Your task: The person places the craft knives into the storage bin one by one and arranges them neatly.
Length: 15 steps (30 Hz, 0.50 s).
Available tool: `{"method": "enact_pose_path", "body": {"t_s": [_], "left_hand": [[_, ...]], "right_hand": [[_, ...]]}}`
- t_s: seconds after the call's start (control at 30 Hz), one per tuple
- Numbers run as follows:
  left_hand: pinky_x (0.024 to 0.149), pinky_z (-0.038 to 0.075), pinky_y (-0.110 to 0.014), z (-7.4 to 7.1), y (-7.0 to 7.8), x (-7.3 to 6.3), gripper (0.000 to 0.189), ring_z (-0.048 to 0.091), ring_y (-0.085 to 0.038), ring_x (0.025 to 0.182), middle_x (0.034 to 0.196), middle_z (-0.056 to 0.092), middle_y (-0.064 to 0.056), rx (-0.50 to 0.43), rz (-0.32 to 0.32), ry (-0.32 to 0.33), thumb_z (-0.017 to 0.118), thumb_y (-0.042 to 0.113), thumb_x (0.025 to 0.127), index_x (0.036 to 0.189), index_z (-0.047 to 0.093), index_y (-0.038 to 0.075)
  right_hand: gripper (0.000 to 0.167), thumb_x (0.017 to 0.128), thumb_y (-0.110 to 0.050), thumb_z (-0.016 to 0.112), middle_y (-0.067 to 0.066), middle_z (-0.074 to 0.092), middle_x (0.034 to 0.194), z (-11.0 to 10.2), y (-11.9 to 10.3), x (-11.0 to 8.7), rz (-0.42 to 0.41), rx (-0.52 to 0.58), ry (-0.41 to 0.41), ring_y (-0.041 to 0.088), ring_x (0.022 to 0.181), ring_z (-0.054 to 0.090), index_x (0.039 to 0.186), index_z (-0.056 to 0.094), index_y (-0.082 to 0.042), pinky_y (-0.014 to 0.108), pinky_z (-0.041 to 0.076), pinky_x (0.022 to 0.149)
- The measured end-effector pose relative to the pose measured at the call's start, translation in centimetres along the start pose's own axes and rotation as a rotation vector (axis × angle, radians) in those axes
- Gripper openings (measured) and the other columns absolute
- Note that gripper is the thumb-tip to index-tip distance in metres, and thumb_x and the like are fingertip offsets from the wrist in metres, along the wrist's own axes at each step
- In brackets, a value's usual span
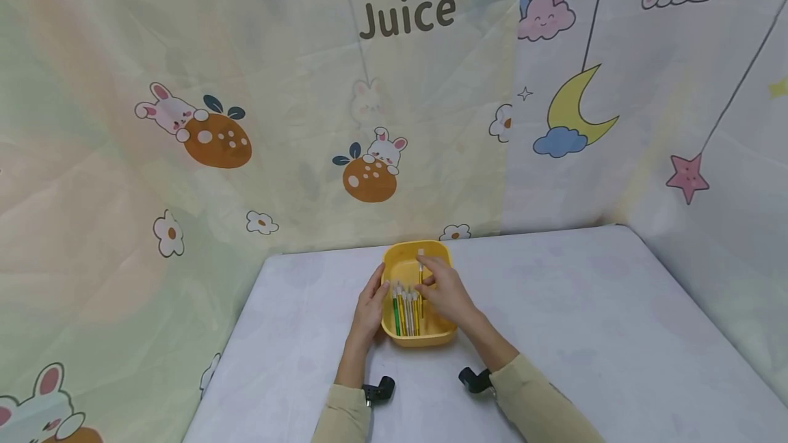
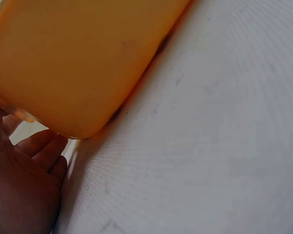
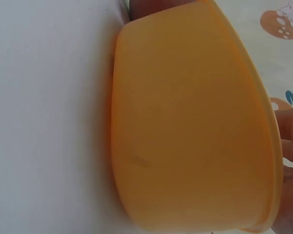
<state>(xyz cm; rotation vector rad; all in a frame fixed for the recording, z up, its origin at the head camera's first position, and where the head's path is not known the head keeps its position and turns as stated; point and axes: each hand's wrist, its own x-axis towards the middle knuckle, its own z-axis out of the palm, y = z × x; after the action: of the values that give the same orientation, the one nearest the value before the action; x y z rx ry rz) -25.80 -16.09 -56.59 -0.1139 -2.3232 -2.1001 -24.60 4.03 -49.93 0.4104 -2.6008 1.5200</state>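
Note:
A yellow plastic bin (image 1: pixel 420 342) stands on the table, and its outer wall fills much of both wrist views. Several slim pencils (image 1: pixel 406 313), green, yellow and pale, lie side by side in its left part. My left hand (image 1: pixel 367 310) grips the bin's left side, with the thumb at the rim and the fingers along the outer wall. Over the right part of the bin, my right hand (image 1: pixel 448 292) pinches a single yellow pencil (image 1: pixel 421 272) with a pale end, to the right of the row. The bin hides the held pencil in both wrist views.
The white-covered table (image 1: pixel 554 320) extends to both sides of the bin. A printed fabric backdrop (image 1: pixel 295 87) rises behind the table's far edge, close behind the bin. A small black camera (image 1: pixel 474 380) sits at the right wrist, another black camera (image 1: pixel 379 390) at the left.

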Motion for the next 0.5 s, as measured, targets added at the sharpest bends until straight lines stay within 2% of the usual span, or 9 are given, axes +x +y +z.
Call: {"method": "enact_pose_path", "body": {"t_s": [0.2, 0.5], "left_hand": [[0.132, 0.015, -0.049, 0.0, -0.1, 0.1, 0.051, 0.019, -0.019, 0.161, 0.171, 0.031, 0.006, 0.006, 0.002, 0.001, 0.047, 0.035, 0.112, 0.161, 0.038, 0.031], [0.132, 0.016, -0.049, -0.1, -0.2, 0.1, 0.051, 0.021, -0.02, 0.161, 0.17, 0.032, 0.005, 0.01, 0.005, 0.003, 0.046, 0.035, 0.112, 0.162, 0.038, 0.03]], "right_hand": [[0.065, 0.09, 0.003, 0.077, 0.016, 0.055, 0.15, 0.7, -0.1, 0.2, -0.016, -0.011, -0.015, 0.017, 0.091, 0.066, 0.15, 0.054, -0.004, 0.021, 0.061, 0.071], [0.066, 0.089, 0.001, 0.079, 0.016, 0.056, 0.148, 1.3, 0.1, 0.2, -0.003, -0.044, -0.031, 0.016, 0.09, 0.068, 0.15, 0.054, -0.005, 0.022, 0.062, 0.073]]}}
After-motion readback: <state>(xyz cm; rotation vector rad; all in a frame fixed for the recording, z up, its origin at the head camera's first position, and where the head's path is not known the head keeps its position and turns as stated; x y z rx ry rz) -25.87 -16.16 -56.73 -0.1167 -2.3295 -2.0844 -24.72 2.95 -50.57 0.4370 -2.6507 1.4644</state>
